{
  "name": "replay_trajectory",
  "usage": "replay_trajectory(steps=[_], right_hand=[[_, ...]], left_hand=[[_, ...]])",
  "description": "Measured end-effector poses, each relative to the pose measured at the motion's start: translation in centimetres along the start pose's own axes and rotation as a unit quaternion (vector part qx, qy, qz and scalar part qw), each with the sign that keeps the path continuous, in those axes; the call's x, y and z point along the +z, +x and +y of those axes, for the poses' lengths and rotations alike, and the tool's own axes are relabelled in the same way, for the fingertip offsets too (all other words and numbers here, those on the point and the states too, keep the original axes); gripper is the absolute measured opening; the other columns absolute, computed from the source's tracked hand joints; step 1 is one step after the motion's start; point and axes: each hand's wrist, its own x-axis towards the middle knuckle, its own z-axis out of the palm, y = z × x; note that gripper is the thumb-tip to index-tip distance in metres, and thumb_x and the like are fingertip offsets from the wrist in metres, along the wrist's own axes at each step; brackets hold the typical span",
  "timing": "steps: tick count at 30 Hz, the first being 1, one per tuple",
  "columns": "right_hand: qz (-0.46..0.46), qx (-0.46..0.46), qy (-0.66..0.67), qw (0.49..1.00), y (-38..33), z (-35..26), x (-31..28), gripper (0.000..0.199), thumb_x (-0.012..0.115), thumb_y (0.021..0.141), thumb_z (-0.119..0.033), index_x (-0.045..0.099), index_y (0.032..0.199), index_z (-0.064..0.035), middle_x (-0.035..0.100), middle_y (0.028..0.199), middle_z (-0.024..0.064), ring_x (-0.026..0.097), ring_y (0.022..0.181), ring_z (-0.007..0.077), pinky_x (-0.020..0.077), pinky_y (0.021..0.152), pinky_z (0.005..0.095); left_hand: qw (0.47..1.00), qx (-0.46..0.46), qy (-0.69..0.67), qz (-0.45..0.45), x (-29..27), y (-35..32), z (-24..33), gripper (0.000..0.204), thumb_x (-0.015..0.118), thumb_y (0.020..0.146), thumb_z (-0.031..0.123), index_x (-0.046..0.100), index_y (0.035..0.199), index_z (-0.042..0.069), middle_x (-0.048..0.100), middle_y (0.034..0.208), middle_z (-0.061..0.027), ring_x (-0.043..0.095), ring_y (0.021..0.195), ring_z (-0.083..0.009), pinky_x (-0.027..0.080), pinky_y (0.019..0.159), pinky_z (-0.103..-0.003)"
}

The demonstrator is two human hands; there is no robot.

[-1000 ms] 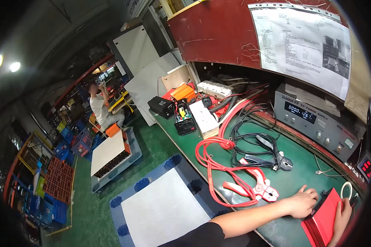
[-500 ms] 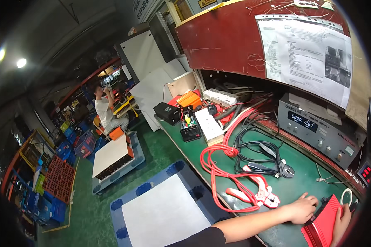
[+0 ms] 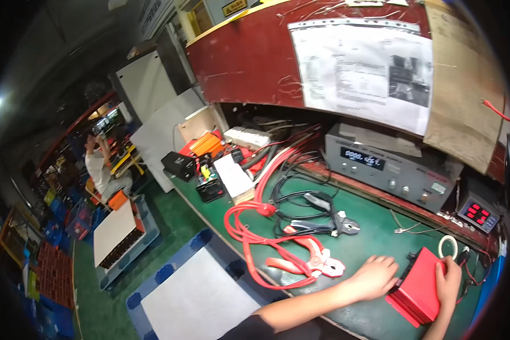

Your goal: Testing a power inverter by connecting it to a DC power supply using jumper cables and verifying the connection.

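A red box-shaped unit (image 3: 419, 289) lies on the green bench top (image 3: 379, 221) at the lower right. My left hand (image 3: 375, 276) rests against its left side with fingers curled over the edge. On the unit's right side my right hand (image 3: 449, 283) grips it. Just left of my left hand lie red clamps (image 3: 314, 262) on red cables (image 3: 246, 229). Black clamps (image 3: 328, 214) with black cables lie behind them. A roll of white tape (image 3: 448, 247) stands just behind the red unit.
A grey power supply with a lit display (image 3: 391, 170) stands at the back, a small red-digit meter (image 3: 477, 213) to its right. A paper sheet (image 3: 362, 71) hangs on the dark red panel above. Another person (image 3: 101, 167) sits far left. A white-topped cart (image 3: 119, 232) stands on the green floor.
The view has shifted so the bench sits slightly more to the left. Both hands stay on the red unit in about the same hold. The distant person has raised an arm.
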Motion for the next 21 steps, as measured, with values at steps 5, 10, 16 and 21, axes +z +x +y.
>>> replay_trajectory(steps=[5, 10, 16, 21], right_hand=[[-0.014, 0.025, -0.008, 1.0, 0.0, -1.1, -1.0, 0.018, 0.066, 0.087, -0.015, 0.059, 0.087, 0.0021, 0.063, 0.082, 0.0235, 0.062, 0.079, 0.0425, 0.0462, 0.07, 0.0471], [-0.01, 0.025, 0.0, 1.0, 0.0, -1.9, -1.5, 0.019, 0.066, 0.087, -0.016, 0.061, 0.088, 0.0019, 0.064, 0.081, 0.0228, 0.062, 0.078, 0.0418, 0.0465, 0.07, 0.0472], [-0.016, 0.025, 0.018, 0.999, 0.4, -1.6, -1.1, 0.021, 0.066, 0.088, -0.018, 0.061, 0.088, 0.0021, 0.064, 0.081, 0.0227, 0.063, 0.077, 0.0406, 0.0469, 0.07, 0.0467], [-0.015, 0.019, 0.012, 1.0, 0.7, -2.3, -1.1, 0.02, 0.064, 0.088, -0.016, 0.061, 0.087, 0.0032, 0.064, 0.079, 0.0216, 0.062, 0.076, 0.0388, 0.0464, 0.068, 0.0443]], left_hand=[[0.987, -0.029, -0.029, 0.157, -11.1, -9.4, -3.8, 0.028, 0.072, 0.084, 0.02, 0.065, 0.106, 0.004, 0.067, 0.11, -0.0147, 0.067, 0.101, -0.0329, 0.054, 0.087, -0.044], [0.884, -0.283, 0.17, 0.33, -28.9, -14.6, -18.9, 0.026, 0.058, 0.09, 0.009, 0.065, 0.114, 0.002, 0.071, 0.101, -0.0181, 0.069, 0.096, -0.0301, 0.054, 0.085, -0.04], [0.871, -0.341, 0.346, 0.078, -30.5, -17.9, -30.6, 0.049, 0.058, 0.076, 0.013, 0.059, 0.125, 0.015, 0.064, 0.115, -0.0165, 0.061, 0.111, -0.0358, 0.043, 0.097, -0.051], [0.842, -0.353, 0.404, 0.061, -29.5, -17.3, -29.2, 0.058, 0.055, 0.079, 0.008, 0.052, 0.135, 0.026, 0.061, 0.11, -0.0172, 0.059, 0.113, -0.0365, 0.037, 0.1, -0.057]])
